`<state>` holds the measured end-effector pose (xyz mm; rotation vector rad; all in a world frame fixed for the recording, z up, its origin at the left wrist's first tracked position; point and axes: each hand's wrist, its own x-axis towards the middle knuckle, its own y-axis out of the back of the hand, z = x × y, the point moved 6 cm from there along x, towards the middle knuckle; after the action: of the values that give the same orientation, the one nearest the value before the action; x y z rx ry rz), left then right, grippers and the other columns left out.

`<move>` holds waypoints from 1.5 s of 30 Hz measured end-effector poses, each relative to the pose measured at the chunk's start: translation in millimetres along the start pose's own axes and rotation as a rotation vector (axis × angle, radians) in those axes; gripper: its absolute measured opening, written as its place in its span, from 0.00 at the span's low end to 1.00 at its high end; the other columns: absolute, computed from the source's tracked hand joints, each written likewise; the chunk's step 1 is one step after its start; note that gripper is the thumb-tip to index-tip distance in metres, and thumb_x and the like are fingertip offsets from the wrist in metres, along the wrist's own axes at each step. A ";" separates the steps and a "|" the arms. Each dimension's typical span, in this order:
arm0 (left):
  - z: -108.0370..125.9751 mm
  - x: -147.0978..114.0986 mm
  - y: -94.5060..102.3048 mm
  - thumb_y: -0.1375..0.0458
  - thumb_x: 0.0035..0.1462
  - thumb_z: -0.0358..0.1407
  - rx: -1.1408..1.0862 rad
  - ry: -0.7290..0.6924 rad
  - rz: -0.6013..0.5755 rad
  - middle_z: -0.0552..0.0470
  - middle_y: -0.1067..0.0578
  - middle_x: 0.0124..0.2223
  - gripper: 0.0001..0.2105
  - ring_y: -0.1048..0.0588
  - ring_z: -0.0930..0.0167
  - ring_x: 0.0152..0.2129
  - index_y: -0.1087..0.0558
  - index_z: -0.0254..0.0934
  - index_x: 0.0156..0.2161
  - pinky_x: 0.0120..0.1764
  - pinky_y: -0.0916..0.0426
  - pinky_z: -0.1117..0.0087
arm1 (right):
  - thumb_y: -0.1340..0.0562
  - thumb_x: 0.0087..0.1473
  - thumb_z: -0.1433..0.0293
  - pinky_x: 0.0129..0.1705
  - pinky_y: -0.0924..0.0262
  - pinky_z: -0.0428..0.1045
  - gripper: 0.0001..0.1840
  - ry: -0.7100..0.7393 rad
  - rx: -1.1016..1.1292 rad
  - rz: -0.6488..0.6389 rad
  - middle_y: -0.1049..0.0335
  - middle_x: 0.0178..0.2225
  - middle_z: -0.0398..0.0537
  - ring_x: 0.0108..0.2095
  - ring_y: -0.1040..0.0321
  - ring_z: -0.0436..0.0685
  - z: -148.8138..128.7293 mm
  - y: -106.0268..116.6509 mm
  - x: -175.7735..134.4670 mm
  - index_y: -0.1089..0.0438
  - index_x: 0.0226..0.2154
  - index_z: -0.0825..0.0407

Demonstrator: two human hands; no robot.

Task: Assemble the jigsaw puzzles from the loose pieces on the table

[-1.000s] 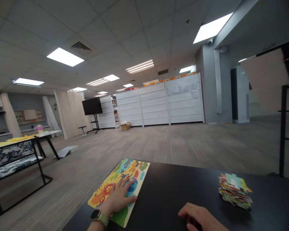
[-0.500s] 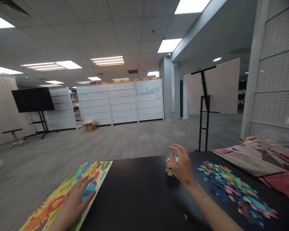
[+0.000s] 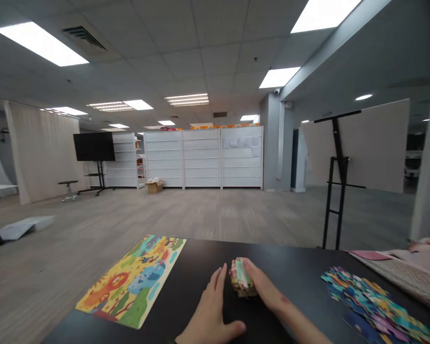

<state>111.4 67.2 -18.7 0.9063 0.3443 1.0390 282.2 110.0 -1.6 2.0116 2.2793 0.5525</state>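
A small stack of jigsaw puzzle pieces [image 3: 241, 282] stands on the black table, with a pale green and white piece on top. My right hand [image 3: 260, 282] is closed round the stack's right side. Just left of it, my left hand [image 3: 213, 306] hovers low with fingers stretched and thumb spread, holding nothing. A bright animal picture board [image 3: 136, 274] lies flat to the left, apart from both hands; a lion and a blue elephant show on it. On the right side lies a loose pile of puzzle pieces [image 3: 376, 301], mostly blue, teal and purple.
The black table [image 3: 197, 258] ends at a far edge just beyond the board. A folded pink and beige cloth [image 3: 412, 272] lies at the right edge. Past the table stand a board on a black stand [image 3: 333, 191], white shelves [image 3: 202, 160] and a screen [image 3: 94, 146].
My left hand has left the picture board and come right, beside the stack. My right hand has closed on the stack, which now sits nearer. The view has turned left.
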 end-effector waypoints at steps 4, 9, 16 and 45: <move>-3.7 9.0 -8.4 0.30 0.37 0.34 -0.106 0.030 0.120 0.36 0.61 0.73 0.59 0.58 0.56 0.69 0.57 0.31 0.71 0.67 0.54 0.60 | 0.56 0.61 0.40 0.68 0.55 0.58 0.42 0.044 0.094 -0.102 0.45 0.67 0.53 0.68 0.50 0.60 1.4 -23.6 -10.3 0.44 0.66 0.48; -5.8 7.2 -5.1 0.38 0.47 0.34 0.053 0.091 0.143 0.40 0.46 0.69 0.41 0.44 0.55 0.66 0.43 0.40 0.68 0.63 0.45 0.56 | 0.41 0.59 0.55 0.70 0.64 0.62 0.38 0.139 -0.237 -0.258 0.52 0.70 0.57 0.70 0.56 0.63 -3.2 -28.0 -20.0 0.46 0.67 0.51; -19.2 -5.3 10.8 0.45 0.46 0.23 0.014 0.000 0.156 0.45 0.49 0.71 0.37 0.49 0.63 0.67 0.41 0.40 0.65 0.67 0.52 0.62 | 0.41 0.46 0.74 0.64 0.48 0.56 0.28 0.172 -0.441 -0.229 0.31 0.58 0.55 0.60 0.37 0.63 -13.8 -21.4 -18.7 0.28 0.51 0.52; 13.0 -0.1 6.1 0.47 0.65 0.44 0.206 -0.062 -0.157 0.46 0.59 0.74 0.35 0.57 0.55 0.69 0.58 0.50 0.71 0.65 0.59 0.44 | 0.45 0.60 0.45 0.67 0.67 0.74 0.39 0.032 -0.927 -0.324 0.67 0.72 0.46 0.71 0.71 0.73 6.0 2.6 -104.1 0.56 0.68 0.34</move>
<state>116.0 62.0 -6.2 1.0760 0.4686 0.8395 302.1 10.8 -26.7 1.1646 1.7593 1.2868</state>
